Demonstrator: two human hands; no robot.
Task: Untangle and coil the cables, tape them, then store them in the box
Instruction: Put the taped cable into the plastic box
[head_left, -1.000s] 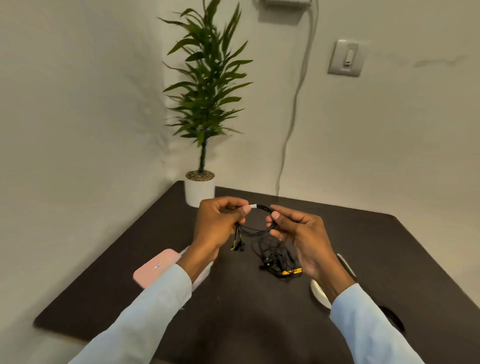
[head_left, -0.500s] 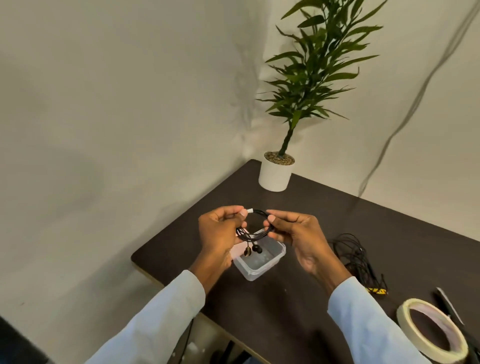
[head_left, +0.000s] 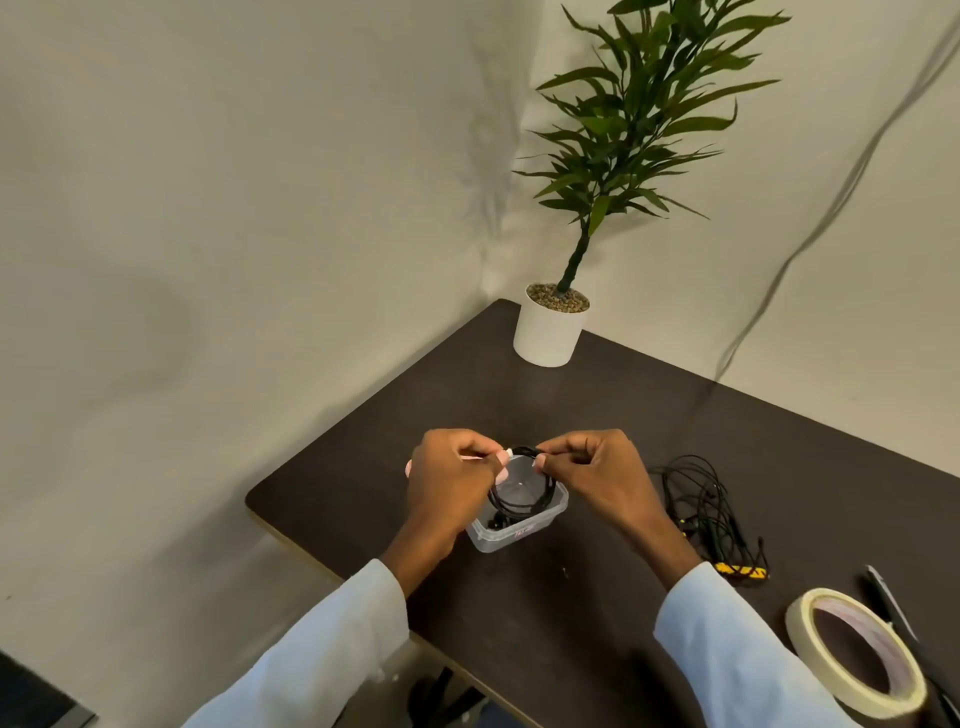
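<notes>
A dark brown table (head_left: 597, 415) is sitting in the corner where two plain off-white walls (head_left: 234, 208) are meeting. A leafy green plant (head_left: 639, 119) is standing upright in a white pot (head_left: 548, 335) at the table's far corner. A grey wire (head_left: 831, 208) is hanging down the right wall, and soft shadows are falling across the left one.

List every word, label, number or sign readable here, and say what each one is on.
No text can be read.
Clear plastic box: a small reddish mark on its front wall, too blurred to read.
Yellow and black tag on the loose cable bundle: a pattern only, no letters made out.
Tape roll: no print seen.
</notes>
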